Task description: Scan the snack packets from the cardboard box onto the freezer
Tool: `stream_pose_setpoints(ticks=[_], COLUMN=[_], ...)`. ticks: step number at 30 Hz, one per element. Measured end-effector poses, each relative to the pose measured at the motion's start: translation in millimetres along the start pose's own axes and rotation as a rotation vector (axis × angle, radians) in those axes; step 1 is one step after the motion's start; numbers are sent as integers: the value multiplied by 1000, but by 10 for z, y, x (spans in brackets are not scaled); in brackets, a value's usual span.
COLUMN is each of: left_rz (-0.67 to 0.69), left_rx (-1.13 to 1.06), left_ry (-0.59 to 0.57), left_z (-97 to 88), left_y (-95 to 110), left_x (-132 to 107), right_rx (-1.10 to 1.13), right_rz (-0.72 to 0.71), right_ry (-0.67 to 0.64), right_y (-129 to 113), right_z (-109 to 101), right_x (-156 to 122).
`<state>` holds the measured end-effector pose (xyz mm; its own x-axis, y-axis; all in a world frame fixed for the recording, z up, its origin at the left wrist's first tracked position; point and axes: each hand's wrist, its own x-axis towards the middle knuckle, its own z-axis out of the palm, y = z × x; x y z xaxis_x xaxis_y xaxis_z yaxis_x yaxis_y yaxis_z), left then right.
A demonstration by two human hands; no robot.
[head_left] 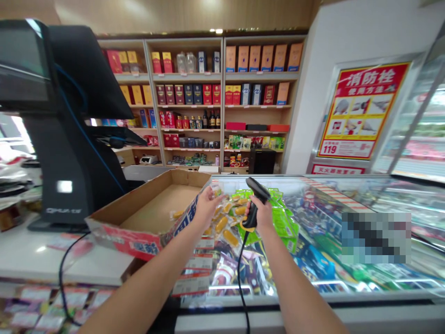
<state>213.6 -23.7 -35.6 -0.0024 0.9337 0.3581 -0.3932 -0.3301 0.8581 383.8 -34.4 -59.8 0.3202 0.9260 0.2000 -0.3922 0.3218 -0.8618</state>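
Observation:
My right hand (260, 214) grips a black corded handheld barcode scanner (255, 200), its head tilted up and toward my left hand. My left hand (207, 207) pinches a small clear plastic packet (216, 189) at its fingertips, close to the scanner's head. Below my hands, clear packets of yellow sausage-like snacks (225, 227) lie heaped on top of a glass-topped freezer (347, 185). Bright green packets (282, 215) lie just beyond my right hand. The scanner's black cable (240, 273) hangs down past the freezer's front edge.
An open cardboard box tray (149, 218) stands left of my left hand, at the freezer's corner. A black checkout terminal (66, 134) stands on a white counter (41, 257). Shelves of boxed liquor and bottles (208, 93) line the back wall. A red-and-yellow fire hydrant poster (361, 111) hangs at right.

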Motion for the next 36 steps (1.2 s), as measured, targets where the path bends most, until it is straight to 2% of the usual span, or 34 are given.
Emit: stream_pose_setpoints(ticks=[2, 5, 7, 10, 16, 30, 33, 36], left_rz=[42, 51, 80, 128, 113, 115, 106, 117], left_rx=[-18, -55, -51, -3, 17, 43, 47, 56], left_ry=[71, 123, 103, 61, 43, 71, 60, 81], left_z=[-83, -253, -331, -368, -341, -362, -371, -391], left_y=[-234, -459, -524, -546, -523, -534, -538, -559], left_x=[89, 184, 207, 206, 183, 184, 186, 221], right_rx=[-29, -154, -254, -317, -349, -313, -265, -193], right_rz=[46, 137, 165, 134, 63, 75, 106, 117], right_ry=[-99, -342, -474, -550, -546, -535, -500, -377], right_y=[-15, -34, -42, -49, -47, -53, -46, -35], right_z=[-7, 6, 39, 100, 137, 131, 125, 96], right_x=[-21, -79, -133, -206, -245, -256, -241, -180])
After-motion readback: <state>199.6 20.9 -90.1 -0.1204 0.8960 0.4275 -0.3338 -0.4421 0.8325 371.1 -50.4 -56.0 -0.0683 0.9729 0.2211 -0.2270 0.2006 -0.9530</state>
